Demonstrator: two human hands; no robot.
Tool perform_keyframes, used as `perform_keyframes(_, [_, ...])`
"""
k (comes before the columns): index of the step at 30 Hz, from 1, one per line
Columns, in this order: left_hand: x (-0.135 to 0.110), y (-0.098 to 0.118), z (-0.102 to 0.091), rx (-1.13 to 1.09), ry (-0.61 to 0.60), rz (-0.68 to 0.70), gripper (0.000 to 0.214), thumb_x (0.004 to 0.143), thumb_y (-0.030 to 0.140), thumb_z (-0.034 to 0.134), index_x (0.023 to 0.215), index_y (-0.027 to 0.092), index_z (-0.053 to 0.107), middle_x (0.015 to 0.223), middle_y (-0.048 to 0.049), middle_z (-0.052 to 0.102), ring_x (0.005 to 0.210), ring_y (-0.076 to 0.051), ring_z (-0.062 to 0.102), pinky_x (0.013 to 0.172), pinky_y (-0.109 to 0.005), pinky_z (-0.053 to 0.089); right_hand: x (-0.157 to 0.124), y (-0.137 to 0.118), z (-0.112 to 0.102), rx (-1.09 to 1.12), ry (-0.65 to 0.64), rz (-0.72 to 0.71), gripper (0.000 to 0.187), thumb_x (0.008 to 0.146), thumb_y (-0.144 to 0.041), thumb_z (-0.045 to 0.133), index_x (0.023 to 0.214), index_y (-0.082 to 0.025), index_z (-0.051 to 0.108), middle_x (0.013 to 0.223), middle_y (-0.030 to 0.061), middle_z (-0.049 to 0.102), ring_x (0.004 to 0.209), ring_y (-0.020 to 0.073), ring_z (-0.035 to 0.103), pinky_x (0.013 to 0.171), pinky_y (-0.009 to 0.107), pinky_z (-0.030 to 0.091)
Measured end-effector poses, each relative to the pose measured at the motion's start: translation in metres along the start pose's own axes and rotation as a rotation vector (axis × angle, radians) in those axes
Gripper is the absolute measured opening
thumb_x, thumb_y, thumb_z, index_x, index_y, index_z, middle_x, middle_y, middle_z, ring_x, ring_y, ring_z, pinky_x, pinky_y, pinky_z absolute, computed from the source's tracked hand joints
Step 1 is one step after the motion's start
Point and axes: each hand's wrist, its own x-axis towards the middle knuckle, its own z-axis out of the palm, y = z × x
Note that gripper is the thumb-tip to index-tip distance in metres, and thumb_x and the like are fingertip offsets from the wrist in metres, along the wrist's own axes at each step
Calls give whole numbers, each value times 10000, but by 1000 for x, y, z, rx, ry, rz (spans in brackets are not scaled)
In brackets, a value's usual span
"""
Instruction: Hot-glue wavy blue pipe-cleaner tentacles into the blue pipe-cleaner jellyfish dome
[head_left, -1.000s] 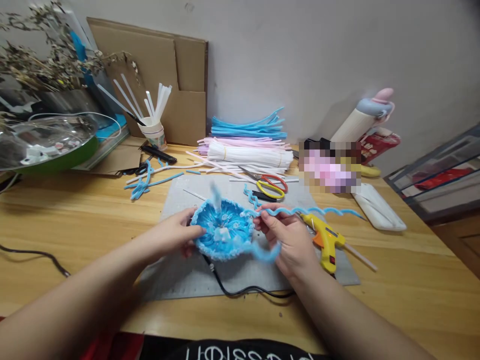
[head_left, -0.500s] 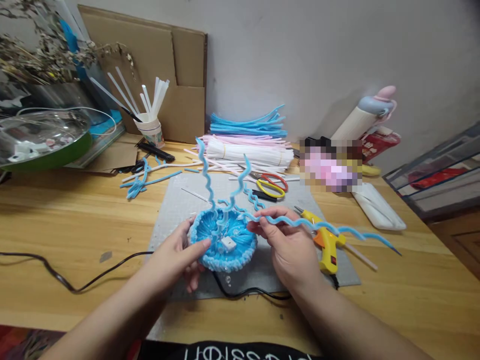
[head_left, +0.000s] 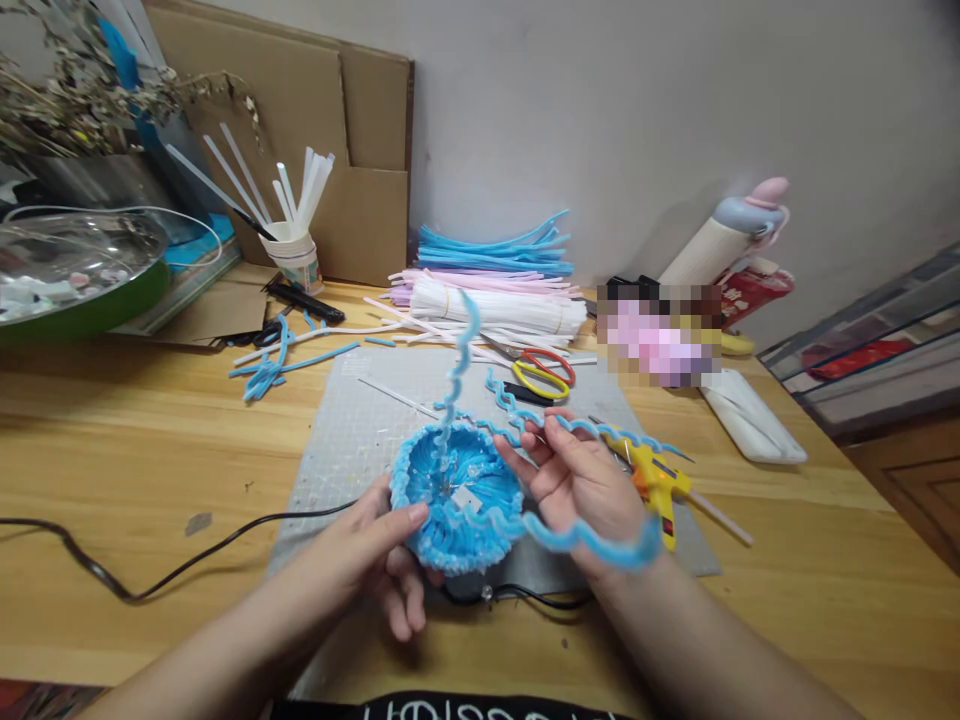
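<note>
My left hand [head_left: 394, 560] grips the left rim of a blue fuzzy bowl shape [head_left: 457, 550] built from pipe cleaners, thumb over the edge. Inside it lie a small white block [head_left: 466, 498] and clear beads. From its middle rise wavy blue pipe cleaners: one upright strand [head_left: 459, 370], and a front strand [head_left: 555, 535] bent right across my right wrist, blurred at its tip. My right hand [head_left: 577, 475] pinches another wavy blue pipe cleaner [head_left: 637, 436] just right of the bowl; its fingers partly hide the strand.
A grey cutting mat [head_left: 360, 430] lies under the work. Scissors [head_left: 544, 375] rest behind, a yellow glue gun [head_left: 660, 490] to the right. Bundled pipe cleaners [head_left: 495, 305] lie by the wall. A cup of glue sticks [head_left: 292, 260] stands left. A black cable [head_left: 225, 530] crosses the table.
The bowl has tilted and shifted slightly right and nearer. One wavy strand that stood upright now leans right over my right wrist. My right hand has turned while pinching its strand.
</note>
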Motion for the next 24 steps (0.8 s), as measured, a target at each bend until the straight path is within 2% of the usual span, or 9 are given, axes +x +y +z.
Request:
perform_keyframes(5, [-7,-7,10,-44,-22,-20,422,825,475,673,1024,190,433,884,-93,693,522,-140,668,445,-209,540,-3,-1,-1,44,-76,192,218,651,-208,877,777,-226,699,708,-42,722,673,137,680,890,470,585])
perform_keyframes(7, [-7,-13,13,-53,-35,-16,403,826,471,676,998,187,447,914,-101,690,531,-141,672,445,-212,544,-3,1,2,39,-112,213,218,658,-238,875,786,-234,698,702,-46,717,670,144,680,872,488,588])
perform_keyframes(10, [-4,-19,16,-84,-20,2,399,807,470,694,955,179,464,918,-104,690,524,-135,667,438,-207,546,2,6,4,-30,-148,106,237,666,-302,868,805,-253,682,710,-60,710,686,142,682,872,485,585])
perform_keyframes(12, [-3,-22,18,-97,-9,0,403,788,462,713,940,176,473,917,-102,693,520,-130,666,434,-198,543,6,9,3,-93,-157,20,257,668,-345,863,813,-264,666,728,-67,710,702,132,686,861,434,591])
perform_keyframes(18, [-3,-21,18,-144,-7,-14,408,776,446,729,935,167,477,862,-87,708,499,-121,655,425,-190,545,8,15,-1,-375,-200,-101,220,673,-316,850,790,-238,681,677,-25,712,633,146,694,603,262,567])
perform_keyframes(21, [-4,-18,18,-140,1,-9,355,807,408,705,928,170,472,877,-80,711,504,-117,656,426,-189,546,4,17,0,-544,-210,-146,155,698,-272,815,771,-214,692,665,-3,708,585,154,681,521,250,528])
perform_keyframes(24, [-5,-15,18,-135,-6,-5,335,826,397,687,939,172,466,888,-77,709,508,-115,658,427,-188,546,2,16,4,-665,-198,-202,114,724,-259,757,769,-220,659,682,-15,700,600,152,682,549,259,534])
